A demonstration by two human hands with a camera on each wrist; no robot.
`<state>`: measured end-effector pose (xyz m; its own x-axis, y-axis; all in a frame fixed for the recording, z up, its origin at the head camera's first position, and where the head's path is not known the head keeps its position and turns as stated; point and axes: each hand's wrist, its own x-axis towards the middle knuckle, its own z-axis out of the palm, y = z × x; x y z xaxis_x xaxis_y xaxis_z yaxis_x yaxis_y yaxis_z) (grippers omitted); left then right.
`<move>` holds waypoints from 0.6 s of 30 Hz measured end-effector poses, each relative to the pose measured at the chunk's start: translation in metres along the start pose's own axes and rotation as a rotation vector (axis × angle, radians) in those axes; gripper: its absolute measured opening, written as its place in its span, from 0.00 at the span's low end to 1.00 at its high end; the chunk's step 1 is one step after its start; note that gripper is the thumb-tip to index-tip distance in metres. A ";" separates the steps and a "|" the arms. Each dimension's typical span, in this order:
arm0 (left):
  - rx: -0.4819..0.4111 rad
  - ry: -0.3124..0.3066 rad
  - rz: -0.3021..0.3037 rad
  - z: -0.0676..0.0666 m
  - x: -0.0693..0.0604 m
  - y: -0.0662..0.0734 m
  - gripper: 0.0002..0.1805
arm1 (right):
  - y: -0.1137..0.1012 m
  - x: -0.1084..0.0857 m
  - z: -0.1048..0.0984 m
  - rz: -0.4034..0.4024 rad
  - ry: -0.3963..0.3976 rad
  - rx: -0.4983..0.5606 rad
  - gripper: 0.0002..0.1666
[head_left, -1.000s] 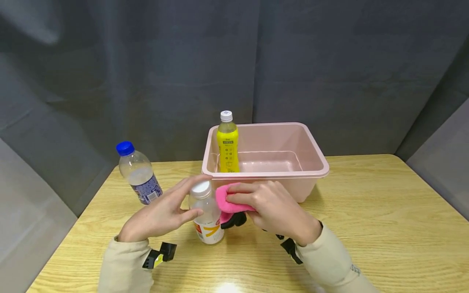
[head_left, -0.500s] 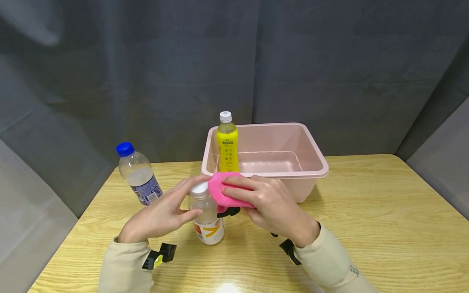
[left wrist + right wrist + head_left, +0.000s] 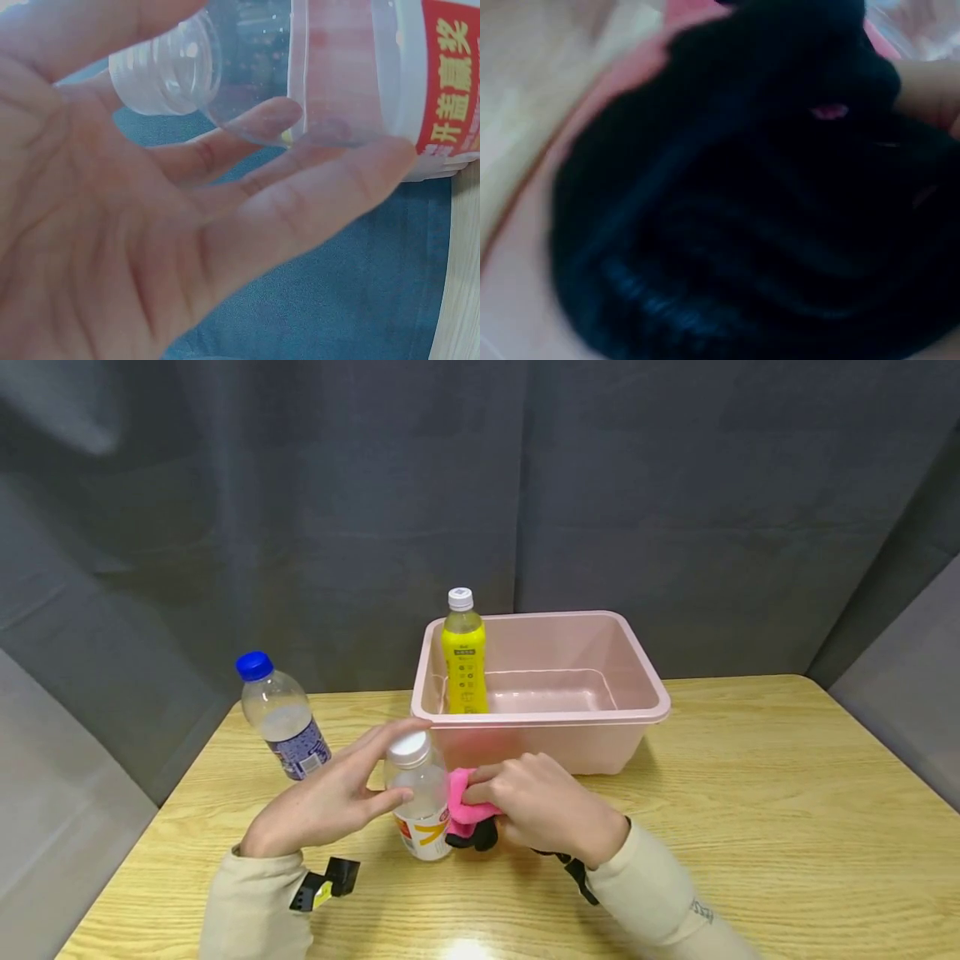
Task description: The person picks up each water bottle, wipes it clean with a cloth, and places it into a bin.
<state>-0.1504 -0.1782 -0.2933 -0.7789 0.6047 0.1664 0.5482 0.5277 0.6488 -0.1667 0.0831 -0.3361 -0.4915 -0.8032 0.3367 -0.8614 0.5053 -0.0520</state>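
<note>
A clear plastic bottle (image 3: pixel 427 789) with a white cap and a white, red and yellow label stands upright on the table. My left hand (image 3: pixel 330 789) holds it from the left, thumb in front and fingers behind; in the left wrist view, fingers (image 3: pixel 322 184) curve round its side. Bunched in my right hand (image 3: pixel 543 806) is a pink cloth (image 3: pixel 467 802) with a black side, pressed to the bottle's right side near the label. Black fabric (image 3: pixel 727 202) covers most of the right wrist view and hides the fingertips there.
Behind the hands stands a pink plastic tub (image 3: pixel 540 720) with a yellow-labelled bottle (image 3: pixel 465 668) upright in its left end. At the left, a blue-capped bottle (image 3: pixel 288 722) stands on the wooden table (image 3: pixel 750 827). A dark curtain (image 3: pixel 375 527) closes off the back.
The right hand rose with the cloth to the bottle's cap and shoulder, then came back down to the label's height. The left hand and bottle stay almost still.
</note>
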 end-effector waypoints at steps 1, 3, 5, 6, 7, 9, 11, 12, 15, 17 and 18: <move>0.002 0.001 0.000 0.000 0.000 0.000 0.37 | -0.001 0.000 0.005 0.005 -0.043 -0.005 0.22; 0.006 0.004 -0.008 0.000 -0.001 0.001 0.37 | -0.002 0.001 0.013 0.010 -0.113 -0.023 0.21; 0.008 0.005 -0.015 -0.001 -0.001 0.001 0.37 | -0.004 0.002 0.019 0.012 -0.157 -0.045 0.19; 0.009 0.005 -0.016 -0.001 -0.001 0.001 0.37 | -0.005 0.002 0.021 0.011 -0.171 -0.059 0.19; 0.009 0.006 -0.017 -0.001 -0.001 0.001 0.37 | -0.005 0.002 0.023 0.013 -0.175 -0.069 0.19; 0.007 0.006 -0.014 -0.001 -0.001 0.001 0.37 | -0.005 0.002 0.024 0.020 -0.171 -0.079 0.19; 0.007 0.005 -0.011 -0.001 0.000 0.000 0.37 | -0.004 0.002 0.024 0.024 -0.173 -0.076 0.20; 0.008 0.005 -0.009 -0.001 0.000 0.000 0.37 | -0.004 0.002 0.024 0.025 -0.176 -0.073 0.20; 0.007 0.002 -0.009 0.000 0.000 0.000 0.37 | -0.002 0.002 0.021 0.031 -0.178 -0.041 0.21; 0.006 0.000 -0.006 -0.001 0.000 0.000 0.37 | 0.000 0.001 0.017 0.030 -0.161 -0.016 0.22; 0.007 -0.002 -0.003 -0.001 0.001 0.000 0.37 | 0.001 0.001 0.015 0.028 -0.141 -0.004 0.23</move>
<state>-0.1508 -0.1780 -0.2924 -0.7800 0.6041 0.1634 0.5481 0.5334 0.6443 -0.1697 0.0782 -0.3498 -0.5287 -0.8249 0.1999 -0.8467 0.5291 -0.0562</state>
